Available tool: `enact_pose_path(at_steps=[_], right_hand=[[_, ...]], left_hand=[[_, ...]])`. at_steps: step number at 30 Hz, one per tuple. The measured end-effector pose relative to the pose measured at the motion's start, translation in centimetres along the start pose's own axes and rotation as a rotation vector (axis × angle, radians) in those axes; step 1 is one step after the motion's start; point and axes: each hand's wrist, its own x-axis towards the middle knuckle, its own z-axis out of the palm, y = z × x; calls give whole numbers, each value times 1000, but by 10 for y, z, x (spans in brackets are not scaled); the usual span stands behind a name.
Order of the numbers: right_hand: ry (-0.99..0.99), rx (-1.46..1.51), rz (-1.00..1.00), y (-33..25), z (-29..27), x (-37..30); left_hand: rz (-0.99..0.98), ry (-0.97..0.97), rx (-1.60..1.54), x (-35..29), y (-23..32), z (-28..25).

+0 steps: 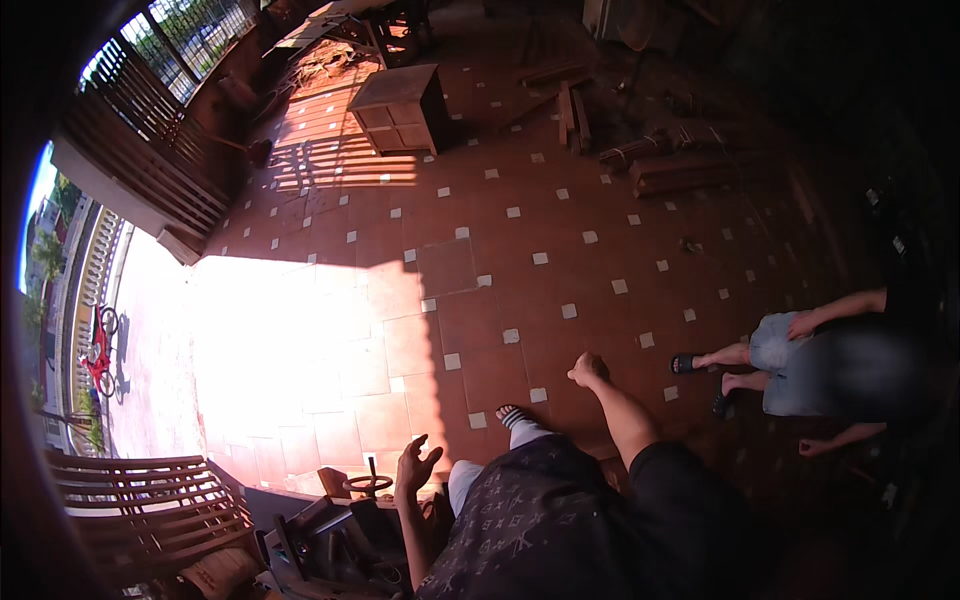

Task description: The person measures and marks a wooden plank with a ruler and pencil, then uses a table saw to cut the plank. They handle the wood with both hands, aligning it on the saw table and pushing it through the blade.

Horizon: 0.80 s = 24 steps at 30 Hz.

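Observation:
My left hand [415, 467] is raised with its fingers apart and holds nothing that I can see. Closest to it is a dark machine [350, 540] with a small handwheel [368, 483], just left of and below the fingers; no contact shows. Out in front of my body, over the tiled floor [480, 330], my right hand [588, 369] is curled closed, and nothing sticks out of it. One of my feet, in a striped sandal [509, 413], shows between the hands.
Another person [790, 360] in shorts is at the right. Far off are a wooden cabinet [398, 105], loose boards [573, 118] and bundled timber [680, 172]. Slatted wooden panels [150, 510] line the left. Beyond a sunlit opening stands a red bicycle [99, 350].

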Motion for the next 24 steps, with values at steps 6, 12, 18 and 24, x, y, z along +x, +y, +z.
enact_pose_path(at_steps=[6, 12, 18, 24], right_hand=[[125, 217, 698, 258, 37, -23], [-51, 907, 471, 62, -23, -102], [-263, 610, 500, -60, 39, 7], [-114, 1062, 206, -264, -35, 79]], left_hand=[[-282, -162, -357, 144, -72, 73], [-843, -298, -664, 154, -98, 4], [-878, -533, -822, 244, -98, -84], [-841, -574, -970, 389, -69, -204]])
